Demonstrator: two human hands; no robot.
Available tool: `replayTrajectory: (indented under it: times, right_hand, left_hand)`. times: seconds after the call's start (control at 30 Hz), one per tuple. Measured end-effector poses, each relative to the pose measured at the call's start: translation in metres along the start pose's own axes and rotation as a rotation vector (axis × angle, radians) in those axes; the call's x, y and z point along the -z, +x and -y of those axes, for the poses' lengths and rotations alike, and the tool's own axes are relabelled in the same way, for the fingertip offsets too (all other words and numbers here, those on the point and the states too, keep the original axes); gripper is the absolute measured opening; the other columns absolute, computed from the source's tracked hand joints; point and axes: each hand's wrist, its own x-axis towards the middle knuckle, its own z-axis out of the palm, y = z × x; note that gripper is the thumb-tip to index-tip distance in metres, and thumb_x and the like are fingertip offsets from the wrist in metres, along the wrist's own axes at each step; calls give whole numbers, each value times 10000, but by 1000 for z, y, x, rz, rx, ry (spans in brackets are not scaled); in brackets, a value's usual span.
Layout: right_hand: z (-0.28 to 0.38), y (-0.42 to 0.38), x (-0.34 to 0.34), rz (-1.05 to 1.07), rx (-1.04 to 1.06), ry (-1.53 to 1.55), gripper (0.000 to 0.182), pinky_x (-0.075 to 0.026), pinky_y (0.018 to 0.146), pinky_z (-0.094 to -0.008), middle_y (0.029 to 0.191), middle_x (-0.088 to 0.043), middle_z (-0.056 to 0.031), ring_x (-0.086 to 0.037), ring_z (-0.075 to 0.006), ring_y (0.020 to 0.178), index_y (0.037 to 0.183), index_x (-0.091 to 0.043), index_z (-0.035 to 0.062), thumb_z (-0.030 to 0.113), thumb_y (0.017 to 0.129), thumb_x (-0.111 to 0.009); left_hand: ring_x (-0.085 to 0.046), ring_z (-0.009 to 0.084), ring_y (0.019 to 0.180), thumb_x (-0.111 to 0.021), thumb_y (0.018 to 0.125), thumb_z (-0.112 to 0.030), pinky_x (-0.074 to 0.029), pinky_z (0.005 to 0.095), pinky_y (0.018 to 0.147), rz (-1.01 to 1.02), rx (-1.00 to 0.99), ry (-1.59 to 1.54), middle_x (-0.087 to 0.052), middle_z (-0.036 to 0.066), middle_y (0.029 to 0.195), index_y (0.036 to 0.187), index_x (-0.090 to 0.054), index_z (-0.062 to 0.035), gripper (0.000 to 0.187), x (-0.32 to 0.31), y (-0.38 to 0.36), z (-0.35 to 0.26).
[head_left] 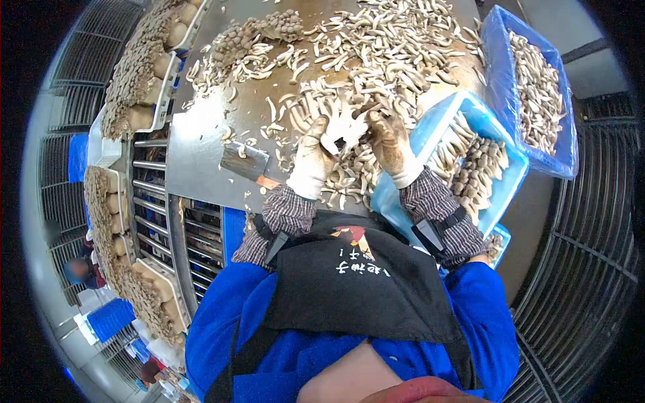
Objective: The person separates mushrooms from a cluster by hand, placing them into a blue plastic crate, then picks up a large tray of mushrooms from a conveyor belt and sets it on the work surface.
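A pale clump of mushrooms [341, 127] is between my two gloved hands, above the pile of loose mushrooms [390, 47] on the metal table. My left hand [312, 153], in a white glove, has its fingers closed on the clump's left side. On the other side, my right hand [391, 144], its glove stained brown, pinches the clump's edge with bent fingers. Some fingertips are hidden by the stems. Left of my left hand lies a broad-bladed knife [243, 160] with a wooden handle. An uncut mushroom cluster [259, 35] rests farther up the table.
A blue-lined crate [411, 142] with sorted mushrooms stands beside my right arm. Behind it is another blue-lined crate [492, 87] of loose mushrooms. Trays of mushroom clusters [139, 91] line a roller conveyor [149, 164] at left. Racks flank both sides; a person [84, 269] is far left.
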Motion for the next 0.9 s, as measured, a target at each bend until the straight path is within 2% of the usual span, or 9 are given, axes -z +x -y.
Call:
replayTrajectory:
  times: [0.17,0.23,0.3,0.37,0.4,0.53,0.57,0.63,0.9]
  right_hand:
    - [-45,0,45,-21,-126,416,215,-516,725,-295,977,-603,-30,-600,-139,885,1126,-585,38,160,951,-613]
    - [-80,5,74,-21,319,-596,152,-515,703,-301,928,-607,-6,-606,-142,872,1079,-609,64,146,951,-614]
    - [-19,-9,33,-6,614,-823,162,-504,699,-290,871,-594,-1,-590,-114,850,1077,-602,59,157,950,-627]
    - [-6,-12,25,-61,-140,109,218,-496,688,-284,870,-589,-4,-584,-113,812,1072,-595,35,197,939,-655]
    - [0,-13,27,0,-234,148,264,-494,695,-272,888,-601,-20,-581,-121,769,1061,-590,19,228,926,-678]
    - [-13,-31,45,45,42,-20,173,-473,683,-273,871,-578,-9,-551,-111,768,940,-619,37,172,875,-706]
    - [-16,-44,55,-28,18,-165,157,-459,686,-270,857,-580,-10,-531,-108,768,929,-616,31,152,867,-695]
    - [10,-73,63,13,-129,-47,159,-458,695,-252,822,-598,19,-538,-86,774,988,-624,44,161,893,-674]
    - [60,-209,177,-577,-151,-615,260,-445,791,-245,964,-573,-8,-509,-93,849,1180,-556,13,198,999,-554]
  left_hand:
    - [-683,230,966,-632,927,-159,-568,370,858,-107,-9,-65,-688,83,1082,1145,-617,-63,238,27,5,2]
    - [-681,235,972,-628,930,-160,-564,374,866,-90,-11,-48,-688,91,1086,1155,-614,-56,248,30,1,2]
    - [-675,244,991,-620,933,-154,-554,377,889,-56,-51,52,-689,108,1086,1172,-607,-34,268,17,-6,6]
    - [-667,247,1011,-621,931,-158,-545,385,909,-68,-63,80,-687,118,1091,1183,-599,-17,290,21,-7,9]
    - [-665,248,1017,-633,922,-168,-541,389,913,-41,-41,76,-685,117,1102,1177,-607,-26,293,25,-7,9]
    - [-648,215,1018,-695,869,-301,-511,371,934,-200,177,66,-685,84,1133,1194,-624,-92,393,28,-12,6]
    - [-643,206,1018,-682,883,-320,-514,372,922,-43,255,70,-685,91,1137,1217,-610,-80,417,47,-15,1]
    - [-658,240,990,-640,921,-319,-539,394,868,-188,78,88,-684,122,1142,1198,-607,-26,405,56,-9,7]
    - [-682,294,926,-647,922,-255,-589,402,769,-200,149,42,-700,147,1080,1165,-623,-15,342,85,-6,-1]
